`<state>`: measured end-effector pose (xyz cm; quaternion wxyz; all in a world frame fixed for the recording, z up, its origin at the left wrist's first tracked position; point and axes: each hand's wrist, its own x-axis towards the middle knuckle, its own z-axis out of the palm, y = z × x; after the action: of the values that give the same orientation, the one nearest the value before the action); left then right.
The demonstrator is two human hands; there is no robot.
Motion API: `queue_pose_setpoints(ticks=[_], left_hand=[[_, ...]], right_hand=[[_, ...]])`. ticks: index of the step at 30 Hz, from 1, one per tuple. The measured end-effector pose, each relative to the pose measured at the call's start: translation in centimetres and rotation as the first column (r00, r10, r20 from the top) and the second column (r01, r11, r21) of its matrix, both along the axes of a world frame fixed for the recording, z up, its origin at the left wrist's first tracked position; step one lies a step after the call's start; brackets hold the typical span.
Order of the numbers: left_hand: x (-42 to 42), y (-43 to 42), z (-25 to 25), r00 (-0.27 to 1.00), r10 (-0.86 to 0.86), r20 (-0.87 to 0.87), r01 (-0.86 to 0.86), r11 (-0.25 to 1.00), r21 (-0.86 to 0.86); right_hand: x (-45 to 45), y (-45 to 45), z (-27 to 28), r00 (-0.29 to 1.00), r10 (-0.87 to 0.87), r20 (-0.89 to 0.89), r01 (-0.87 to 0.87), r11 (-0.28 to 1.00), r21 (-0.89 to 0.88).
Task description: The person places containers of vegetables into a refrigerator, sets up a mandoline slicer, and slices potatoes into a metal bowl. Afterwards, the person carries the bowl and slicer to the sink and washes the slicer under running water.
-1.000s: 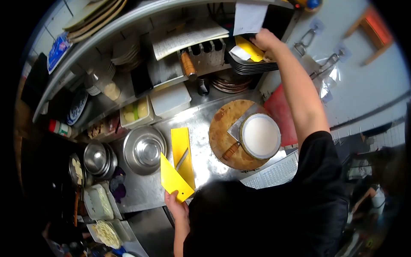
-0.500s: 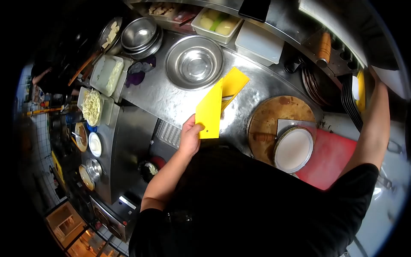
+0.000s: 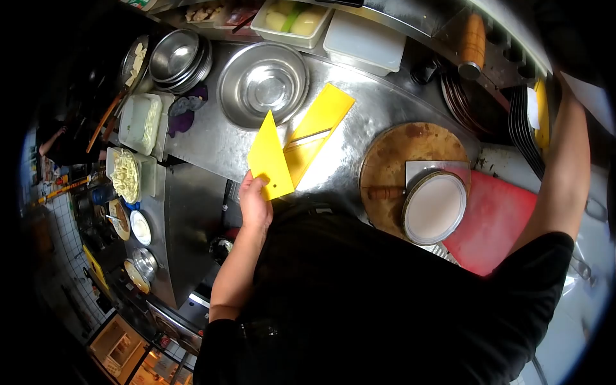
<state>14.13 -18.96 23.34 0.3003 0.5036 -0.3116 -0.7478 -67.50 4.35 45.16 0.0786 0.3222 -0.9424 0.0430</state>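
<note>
My left hand (image 3: 255,200) grips a flat yellow plastic plate (image 3: 268,160) by its lower end, near a small hole. Behind it, a yellow mandoline slicer (image 3: 321,122) with a slanting metal blade lies on the steel counter (image 3: 212,131). Just beyond both sits a wide steel bowl (image 3: 273,93). My right hand (image 3: 570,96) reaches to the far right, up by a white surface; its fingers are hidden. Near that hand stand a yellow item (image 3: 543,122) and a stack of black trays or plates (image 3: 523,135).
A round wooden chopping block (image 3: 391,154) carries a cleaver (image 3: 387,192) and a round pale-topped container (image 3: 436,208). Beside it lies a red cutting board (image 3: 491,221). Stacked bowls (image 3: 173,54), a tub of pale strips (image 3: 125,176) and a lidded white container (image 3: 364,40) surround the counter. Another person's arm (image 3: 51,142) shows far left.
The yellow plate in my left hand has shifted left and tilted, uncovering more of the slicer and its blade. My view has turned a little; the right arm stays extended to the right.
</note>
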Motion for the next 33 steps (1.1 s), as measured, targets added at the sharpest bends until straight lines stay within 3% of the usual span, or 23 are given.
queue_pose_setpoints(ticks=[8, 12, 16, 18, 20, 22, 23, 26, 28, 30, 33], left_hand=[[-1.3, 0.4, 0.7, 0.994, -0.107, 0.030, 0.107, 0.994, 0.000], [-1.4, 0.3, 1.6, 0.942, -0.334, 0.007, 0.334, 0.942, -0.010], [-0.8, 0.2, 1.8, 0.828, -0.556, -0.071, 0.549, 0.830, -0.103], [-1.1, 0.1, 2.8, 0.761, -0.649, 0.022, 0.640, 0.744, -0.192], [-1.3, -0.3, 3.0, 0.665, -0.747, 0.004, 0.721, 0.640, -0.266], [-2.4, -0.1, 4.6, 0.597, -0.802, 0.033, 0.772, 0.563, -0.296], [-3.0, 0.2, 5.7, 0.565, -0.823, 0.050, 0.793, 0.525, -0.309], [-5.6, 1.4, 8.4, 0.503, -0.862, -0.056, 0.812, 0.494, -0.312], [-7.8, 2.7, 10.9, 0.436, -0.889, -0.138, 0.839, 0.458, -0.295], [-10.2, 4.4, 13.6, 0.381, -0.905, -0.190, 0.862, 0.422, -0.279], [-13.9, 6.7, 15.8, 0.347, -0.912, -0.219, 0.844, 0.406, -0.352]], right_hand=[[2.6, 2.0, 1.8, 0.998, 0.018, -0.062, -0.020, 0.999, -0.032], [7.9, 4.2, 3.7, 0.992, -0.030, -0.126, 0.024, 0.998, -0.051], [11.4, 4.9, 4.9, 0.988, -0.036, -0.152, 0.028, 0.998, -0.052], [12.7, 5.5, 5.7, 0.985, -0.043, -0.166, 0.035, 0.998, -0.049], [14.1, 6.2, 6.4, 0.983, -0.040, -0.177, 0.030, 0.998, -0.057], [15.9, 6.6, 7.0, 0.981, -0.035, -0.193, 0.027, 0.999, -0.044], [16.8, 7.1, 8.1, 0.978, -0.015, -0.208, 0.037, 0.994, 0.102], [20.7, 7.2, 9.6, 0.958, -0.118, -0.261, 0.145, 0.986, 0.088], [23.6, 8.2, 10.9, 0.963, 0.155, -0.221, -0.173, 0.982, -0.069], [26.4, 8.1, 12.4, 0.986, -0.035, -0.160, 0.052, 0.994, 0.100], [29.4, 8.4, 13.3, 0.984, -0.021, -0.175, 0.034, 0.996, 0.077]])
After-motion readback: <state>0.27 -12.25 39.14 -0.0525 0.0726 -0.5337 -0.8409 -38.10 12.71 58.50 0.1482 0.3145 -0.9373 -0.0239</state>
